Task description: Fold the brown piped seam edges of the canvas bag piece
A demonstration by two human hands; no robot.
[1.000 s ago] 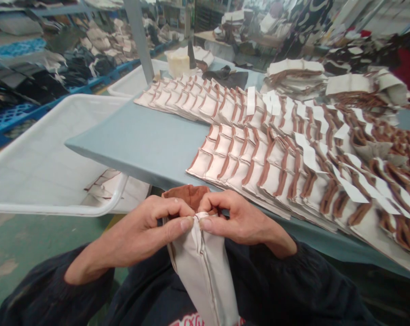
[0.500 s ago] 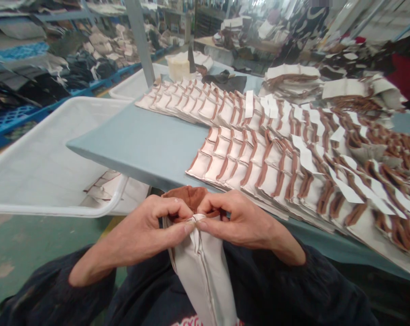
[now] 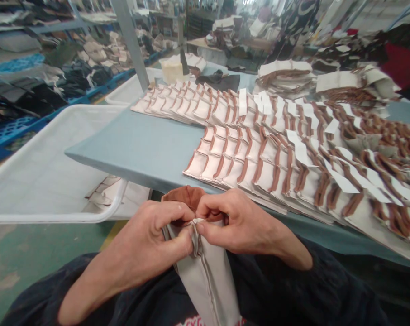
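Observation:
Close to my chest hangs a cream sewn tube of leather-like material, with a brown lining at its open upper edge and a seam running down its front. My left hand pinches the upper edge at the seam between thumb and forefinger. Right beside it, my right hand pinches the same edge from the other side. The two thumbs nearly meet over the seam. Some fingers of both hands are hidden inside the opening or behind the edge. The lower end of the tube drops out of view.
Rows of overlapping cream pieces with brown edges and white paper strips lie on the blue-covered table. More stacked pieces sit behind. A white bin stands left, beside the table's corner. A metal post rises behind.
My left hand has shifted slightly, its thumb now lower and more bent at the seam. My right hand keeps its pinch. The view has moved a little.

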